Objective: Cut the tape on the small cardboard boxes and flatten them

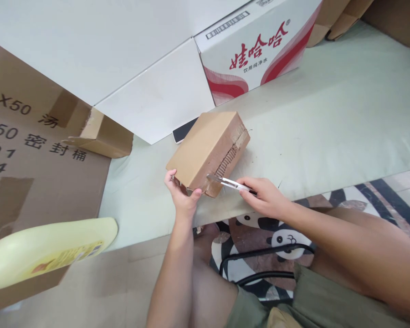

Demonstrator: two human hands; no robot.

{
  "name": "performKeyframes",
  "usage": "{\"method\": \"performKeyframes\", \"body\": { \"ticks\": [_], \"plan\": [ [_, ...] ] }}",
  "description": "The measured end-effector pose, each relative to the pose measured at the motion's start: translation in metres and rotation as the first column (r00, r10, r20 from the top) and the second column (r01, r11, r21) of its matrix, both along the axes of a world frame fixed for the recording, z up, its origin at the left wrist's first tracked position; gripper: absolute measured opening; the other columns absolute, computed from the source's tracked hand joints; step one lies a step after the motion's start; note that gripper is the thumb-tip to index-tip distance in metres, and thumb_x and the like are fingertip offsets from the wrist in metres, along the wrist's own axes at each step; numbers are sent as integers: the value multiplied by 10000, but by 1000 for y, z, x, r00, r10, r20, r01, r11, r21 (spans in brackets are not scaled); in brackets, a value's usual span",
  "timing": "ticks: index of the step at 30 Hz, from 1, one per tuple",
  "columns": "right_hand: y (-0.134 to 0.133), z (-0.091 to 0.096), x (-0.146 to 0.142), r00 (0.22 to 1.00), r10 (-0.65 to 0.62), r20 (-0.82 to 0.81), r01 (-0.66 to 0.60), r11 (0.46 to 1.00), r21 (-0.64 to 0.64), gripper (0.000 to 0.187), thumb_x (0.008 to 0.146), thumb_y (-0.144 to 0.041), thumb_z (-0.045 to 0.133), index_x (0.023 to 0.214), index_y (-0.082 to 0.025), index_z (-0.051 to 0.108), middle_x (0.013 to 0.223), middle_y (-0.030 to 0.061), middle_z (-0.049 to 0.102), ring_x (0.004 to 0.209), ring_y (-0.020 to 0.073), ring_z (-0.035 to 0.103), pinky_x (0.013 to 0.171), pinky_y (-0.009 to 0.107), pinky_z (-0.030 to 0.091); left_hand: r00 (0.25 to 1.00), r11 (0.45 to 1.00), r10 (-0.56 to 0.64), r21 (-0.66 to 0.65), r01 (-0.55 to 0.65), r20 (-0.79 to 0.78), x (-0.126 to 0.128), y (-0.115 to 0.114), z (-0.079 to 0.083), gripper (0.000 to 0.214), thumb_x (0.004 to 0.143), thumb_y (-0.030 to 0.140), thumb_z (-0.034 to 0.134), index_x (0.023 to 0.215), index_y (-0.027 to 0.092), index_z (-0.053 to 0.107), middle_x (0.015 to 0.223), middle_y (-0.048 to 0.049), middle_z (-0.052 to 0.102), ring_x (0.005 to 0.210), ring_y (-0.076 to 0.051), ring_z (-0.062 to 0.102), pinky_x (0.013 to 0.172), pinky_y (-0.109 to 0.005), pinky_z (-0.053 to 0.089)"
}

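A small brown cardboard box (205, 146) lies on the pale green surface (328, 114), its taped end facing me. My left hand (181, 193) grips its near left corner. My right hand (264, 196) holds a utility knife (227, 182) whose metal blade touches the tape seam at the box's near end. The tape there looks torn and wrinkled.
A white carton with red characters (256, 41) stands behind the box, beside white panels (157, 95). A phone (184, 130) pokes out from under a panel. A large flattened brown carton (37, 150) and a yellow plastic jug (48, 250) lie at the left. My legs and a panda-print mat (280, 234) are below.
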State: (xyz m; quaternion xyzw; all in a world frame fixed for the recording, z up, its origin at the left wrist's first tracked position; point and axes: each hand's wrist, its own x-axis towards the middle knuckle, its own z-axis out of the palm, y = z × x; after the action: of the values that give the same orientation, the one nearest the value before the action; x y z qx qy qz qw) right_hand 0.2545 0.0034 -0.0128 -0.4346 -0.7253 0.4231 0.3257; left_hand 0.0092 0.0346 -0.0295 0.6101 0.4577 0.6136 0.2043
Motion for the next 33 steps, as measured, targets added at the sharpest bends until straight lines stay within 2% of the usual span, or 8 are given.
{"method": "performKeyframes", "body": {
  "ticks": [7,24,33],
  "plan": [
    [1,1,0,1000,-3,-14,3,1000,8,201,918,-291,443,962,-190,611,618,-31,532,543,124,491,559,255,353,1000,999,31,-29,-31,2,1,0,0,854,562,737,760,1181,280,390,1176,-81,469,1167,-268,509,1010,-392,375],
    [1,1,1,1000,-6,-1,6,1000,8,216,920,-292,438,963,-179,618,638,-24,545,556,121,501,564,255,355,999,999,34,-23,-34,-2,0,1,-1,853,563,743,755,1176,275,393,1183,-86,470,1172,-271,509,1007,-390,378],
    [1,-3,2,1000,-15,19,15,1000,6,234,932,-319,428,966,-190,621,625,-24,533,543,128,482,552,262,347,997,997,75,-24,-76,-17,-4,2,-5,871,564,797,706,1181,268,394,1152,-74,482,1095,-251,541,956,-375,405]
  ]
}}
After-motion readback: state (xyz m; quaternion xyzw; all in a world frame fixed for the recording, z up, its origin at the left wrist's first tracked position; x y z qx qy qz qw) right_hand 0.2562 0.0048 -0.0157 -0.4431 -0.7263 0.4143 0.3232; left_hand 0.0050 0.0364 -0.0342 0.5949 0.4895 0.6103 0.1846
